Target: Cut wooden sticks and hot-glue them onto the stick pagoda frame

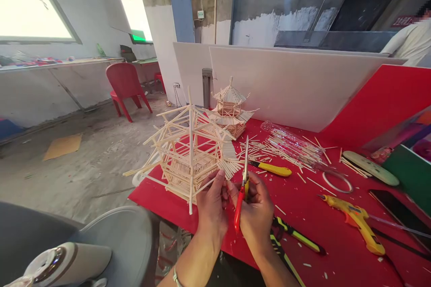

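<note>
My right hand is wrapped round a pair of scissors with red and yellow handles, its blades pointing up and away. Thumb and fingers of my left hand are pinched together close beside it; what they hold, if anything, is too small to make out. Just beyond the left hand stands a tower-like frame of thin wooden sticks, partly covered by that hand. A finished-looking stick pagoda with slatted roofs sits behind it.
On the red table lie a yellow utility knife, loose sticks, a clear bag of sticks, a yellow glue gun, green-black pliers and a phone. A grey stool with a white bottle is at lower left. A person stands behind the partition.
</note>
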Demonstrator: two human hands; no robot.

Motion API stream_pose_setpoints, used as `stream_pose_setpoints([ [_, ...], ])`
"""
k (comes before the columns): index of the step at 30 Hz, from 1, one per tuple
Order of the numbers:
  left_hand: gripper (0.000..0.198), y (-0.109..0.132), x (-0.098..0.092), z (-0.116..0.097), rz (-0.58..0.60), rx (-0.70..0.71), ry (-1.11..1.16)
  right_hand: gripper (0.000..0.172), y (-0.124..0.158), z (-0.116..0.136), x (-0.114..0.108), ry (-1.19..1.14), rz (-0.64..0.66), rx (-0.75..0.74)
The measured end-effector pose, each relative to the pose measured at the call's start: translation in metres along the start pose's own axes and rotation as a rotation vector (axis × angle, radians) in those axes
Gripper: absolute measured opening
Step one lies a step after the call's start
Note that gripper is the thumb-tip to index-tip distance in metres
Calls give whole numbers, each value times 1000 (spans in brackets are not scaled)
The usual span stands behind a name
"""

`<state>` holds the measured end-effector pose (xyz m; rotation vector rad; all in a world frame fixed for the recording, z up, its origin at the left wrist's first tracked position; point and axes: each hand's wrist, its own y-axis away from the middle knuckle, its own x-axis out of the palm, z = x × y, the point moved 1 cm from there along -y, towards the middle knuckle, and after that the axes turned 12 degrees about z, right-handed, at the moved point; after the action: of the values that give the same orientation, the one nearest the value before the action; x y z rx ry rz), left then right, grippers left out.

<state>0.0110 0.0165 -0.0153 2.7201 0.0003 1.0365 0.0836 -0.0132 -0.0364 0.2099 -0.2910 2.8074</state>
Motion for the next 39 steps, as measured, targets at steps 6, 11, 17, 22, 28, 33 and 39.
stream_pose_setpoints([
  [6, 33, -2, 2, 0, -13, 9, 3, 51, -3, -5, -1, 14, -7, -2],
  [11, 32, -2, 3, -2, 4, 8, -15, 49, -3, -4, -1, 6, 20, -7],
  [17, 30, -3, 3, -3, 18, -1, -20, 50, -2, -4, -1, -10, 43, -3],
  [22, 28, -3, 4, -4, 35, 4, -35, 51, -2, -4, -1, -25, 44, 9],
  [28, 30, -5, 3, -4, 10, 7, -30, 51, -3, -4, -2, -34, 66, 21],
  [33, 34, -4, 4, -5, 17, 10, -48, 49, -4, -4, -1, -53, 77, 26],
  [39, 34, -4, 4, -5, 26, 14, -56, 49, -5, -6, -1, -64, 74, 22],
])
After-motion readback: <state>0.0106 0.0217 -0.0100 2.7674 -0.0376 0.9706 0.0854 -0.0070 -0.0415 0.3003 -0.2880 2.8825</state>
